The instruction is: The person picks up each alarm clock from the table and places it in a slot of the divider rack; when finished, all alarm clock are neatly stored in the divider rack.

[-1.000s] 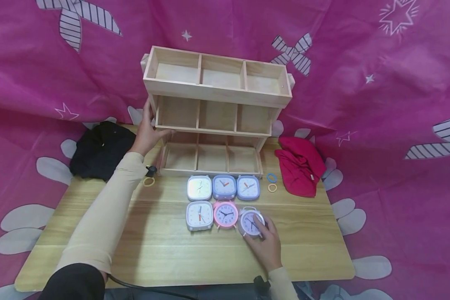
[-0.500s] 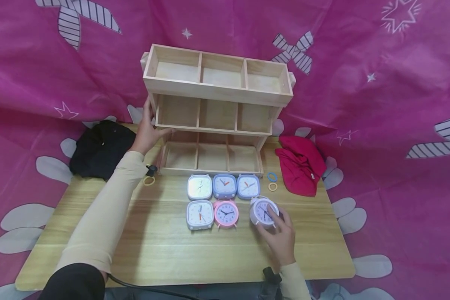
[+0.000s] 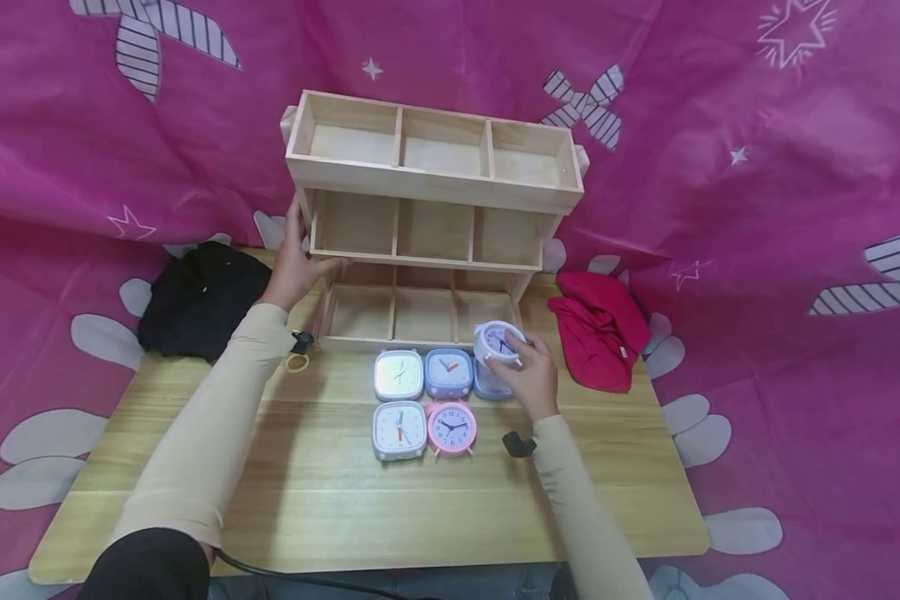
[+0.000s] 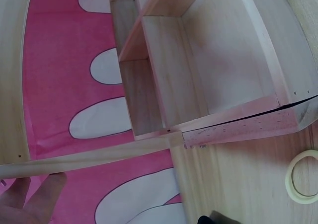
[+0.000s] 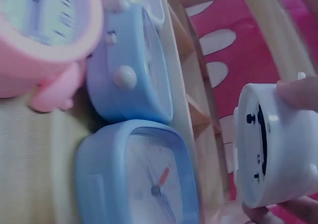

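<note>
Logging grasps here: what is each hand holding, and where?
Right hand grips the white round clock by its rim. Left hand holds the wooden shelf at its left side.

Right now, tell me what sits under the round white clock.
The right hand holds the round white clock above a blue square clock; the hand covers most of that clock.

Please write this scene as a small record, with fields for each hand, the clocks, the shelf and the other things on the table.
right hand: the right hand holds a round white clock lifted above the table, near the bottom right compartment of the shelf
left hand: the left hand grips the left side of the wooden shelf
clocks on table: pink round clock; white square clock; three square clocks in the back row, the right one partly hidden by the hand
shelf: three tiers, three compartments each
other things: black cloth; red cloth; yellow ring
surface: wooden table
</note>
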The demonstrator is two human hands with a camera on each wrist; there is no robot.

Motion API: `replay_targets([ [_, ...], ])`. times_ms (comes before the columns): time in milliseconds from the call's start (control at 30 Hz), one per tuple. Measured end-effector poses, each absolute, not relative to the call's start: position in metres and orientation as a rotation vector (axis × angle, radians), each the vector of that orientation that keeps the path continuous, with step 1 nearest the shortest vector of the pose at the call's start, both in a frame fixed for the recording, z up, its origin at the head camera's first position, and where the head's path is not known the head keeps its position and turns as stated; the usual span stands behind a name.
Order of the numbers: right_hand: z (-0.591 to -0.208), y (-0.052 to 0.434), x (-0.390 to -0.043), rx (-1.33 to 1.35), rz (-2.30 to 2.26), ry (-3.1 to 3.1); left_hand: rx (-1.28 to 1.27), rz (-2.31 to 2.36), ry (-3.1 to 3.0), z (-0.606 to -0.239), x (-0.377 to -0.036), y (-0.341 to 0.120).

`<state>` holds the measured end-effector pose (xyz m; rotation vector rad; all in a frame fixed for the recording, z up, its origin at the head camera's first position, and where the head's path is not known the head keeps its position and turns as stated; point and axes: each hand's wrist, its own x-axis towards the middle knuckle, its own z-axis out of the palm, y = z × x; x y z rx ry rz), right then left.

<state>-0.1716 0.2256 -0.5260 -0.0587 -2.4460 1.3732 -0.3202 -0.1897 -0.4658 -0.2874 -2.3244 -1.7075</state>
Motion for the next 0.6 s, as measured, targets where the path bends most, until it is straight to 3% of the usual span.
replay_targets([
  [233,-0.534,0.213,-0.217,-0.103,1.333,-2.572,-0.267,-1.707,-2.340,-0.469,-0.319,-0.193],
  [600,-0.538,0.202,-0.247,-0.164,1.183,-2.708,-0.289,-1.705,-2.322,-0.468,-0.319,-0.193],
])
